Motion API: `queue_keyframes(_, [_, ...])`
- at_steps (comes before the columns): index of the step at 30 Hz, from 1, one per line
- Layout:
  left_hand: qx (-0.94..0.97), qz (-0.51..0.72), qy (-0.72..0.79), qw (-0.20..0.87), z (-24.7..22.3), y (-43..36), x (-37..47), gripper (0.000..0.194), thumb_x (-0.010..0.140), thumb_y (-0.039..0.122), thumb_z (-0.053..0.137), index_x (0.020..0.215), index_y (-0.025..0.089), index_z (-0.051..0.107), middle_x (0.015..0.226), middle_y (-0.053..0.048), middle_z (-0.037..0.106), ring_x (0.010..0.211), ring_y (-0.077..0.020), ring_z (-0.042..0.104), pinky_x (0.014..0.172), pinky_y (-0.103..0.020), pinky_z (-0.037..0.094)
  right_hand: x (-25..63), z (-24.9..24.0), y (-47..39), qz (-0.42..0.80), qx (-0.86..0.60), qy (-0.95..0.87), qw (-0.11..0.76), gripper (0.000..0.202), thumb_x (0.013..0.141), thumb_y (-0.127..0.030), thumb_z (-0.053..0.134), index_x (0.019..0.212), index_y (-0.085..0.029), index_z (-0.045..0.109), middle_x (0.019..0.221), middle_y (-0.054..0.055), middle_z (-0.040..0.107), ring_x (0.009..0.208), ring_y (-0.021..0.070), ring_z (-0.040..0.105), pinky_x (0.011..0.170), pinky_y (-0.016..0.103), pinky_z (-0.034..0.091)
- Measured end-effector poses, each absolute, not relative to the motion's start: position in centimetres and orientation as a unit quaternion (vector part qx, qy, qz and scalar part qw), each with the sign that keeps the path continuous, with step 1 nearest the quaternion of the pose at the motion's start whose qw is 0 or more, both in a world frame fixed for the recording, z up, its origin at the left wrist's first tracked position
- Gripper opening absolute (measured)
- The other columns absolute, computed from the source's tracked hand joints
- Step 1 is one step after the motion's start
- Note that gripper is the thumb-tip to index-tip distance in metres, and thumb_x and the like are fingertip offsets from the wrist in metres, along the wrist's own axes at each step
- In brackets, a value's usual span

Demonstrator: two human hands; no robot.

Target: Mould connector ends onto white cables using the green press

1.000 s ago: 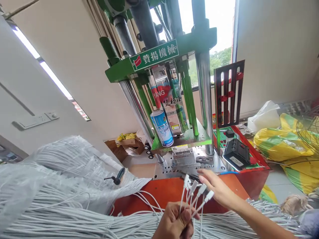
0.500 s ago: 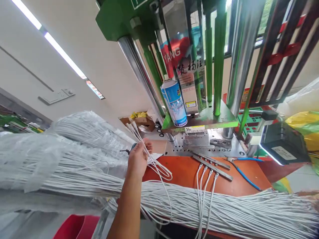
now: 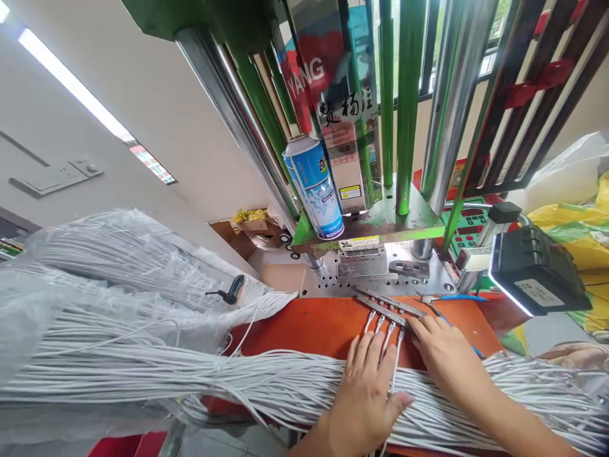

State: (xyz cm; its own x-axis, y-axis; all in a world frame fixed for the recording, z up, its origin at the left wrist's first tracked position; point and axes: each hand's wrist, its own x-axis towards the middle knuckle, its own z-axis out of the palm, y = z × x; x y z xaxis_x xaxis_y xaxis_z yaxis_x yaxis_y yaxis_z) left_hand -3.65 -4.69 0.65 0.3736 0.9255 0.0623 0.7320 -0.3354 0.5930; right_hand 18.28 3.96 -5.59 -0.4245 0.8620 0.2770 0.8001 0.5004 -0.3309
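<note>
Several white cables with small plugs run up to a pair of slim metal bars point(image 3: 383, 310) on the orange-red tabletop point(image 3: 304, 327). My left hand point(image 3: 368, 387) lies palm down across these cables just below the plugs, its fingers spread. At the right end of the bars is my right hand point(image 3: 445, 352), its fingertips touching the nearer bar; its fingers are bent and close together, and its thumb is hidden. Beneath both hands a thick bundle of white cables point(image 3: 285, 381) stretches across the table. Blue-handled pliers point(image 3: 459, 297) lie behind my right hand.
A green press with steel columns point(image 3: 440, 127) rises behind the table, a blue spray can point(image 3: 314, 187) on its plate. Plastic-wrapped cable bundles point(image 3: 118, 266) fill the left. A black lamp point(image 3: 537, 273) stands at the right, near yellow bags point(image 3: 571, 222).
My left hand has left the loose cables at the left and moved right onto the plugged cables. My right hand has come in to the bars. The view has shifted a little.
</note>
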Motion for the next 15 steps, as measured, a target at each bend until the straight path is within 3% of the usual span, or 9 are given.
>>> queue_keyframes(3, [0.783,0.223,0.525,0.249,0.2,-3.8,-4.3,0.064,0.097,0.051,0.059,0.152,0.02,0.051,0.153,-0.021,0.051,0.142,-0.043,0.043,0.12,-0.059,0.025,16.9,-6.8,5.3,0.103,-0.484,-0.84,0.221,0.028,0.099,-0.026,0.042,0.108,-0.024,0.069,0.1,0.013,0.065,0.091,0.0304,0.061,0.076,0.044,0.049])
queue_keyframes(6, [0.793,0.239,0.496,0.262,-1.5,-4.1,-4.6,0.053,0.099,0.051,0.055,0.142,0.02,0.062,0.123,-0.023,0.067,0.113,-0.0391,0.058,0.101,-0.051,0.038,18.0,-6.7,6.6,0.175,-0.467,-0.813,0.301,0.027,0.104,-0.041,0.043,0.101,-0.026,0.065,0.097,0.01,0.063,0.087,0.0267,0.06,0.077,0.041,0.05])
queue_keyframes(9, [0.799,0.246,0.469,0.286,-2.7,-4.3,-4.5,0.041,0.1,0.05,0.051,0.117,0.021,0.075,0.088,-0.019,0.066,0.081,-0.032,0.055,0.08,-0.043,0.038,19.1,-4.8,9.0,0.196,-0.456,-0.797,0.345,0.029,0.104,-0.048,0.045,0.095,-0.026,0.061,0.092,0.008,0.061,0.084,0.0249,0.059,0.076,0.039,0.049])
queue_keyframes(12, [0.806,0.256,0.46,0.27,-0.9,-2.1,-4.8,0.033,0.101,0.042,0.05,0.109,0.021,0.074,0.085,-0.017,0.064,0.081,-0.0306,0.053,0.078,-0.041,0.036,17.9,-2.2,13.4,0.175,-0.433,-0.79,0.397,0.03,0.105,-0.048,0.044,0.104,-0.025,0.064,0.095,0.008,0.063,0.091,0.0255,0.06,0.083,0.04,0.05])
queue_keyframes(15, [0.829,0.263,0.456,0.188,2.6,3.2,-5.5,0.03,0.103,0.032,0.045,0.098,0.02,0.073,0.084,-0.015,0.064,0.084,-0.0291,0.056,0.081,-0.04,0.038,14.8,-0.4,19.4,0.133,-0.435,-0.768,0.451,0.039,0.105,-0.051,0.043,0.1,-0.022,0.068,0.094,0.009,0.065,0.091,0.0261,0.062,0.084,0.042,0.053])
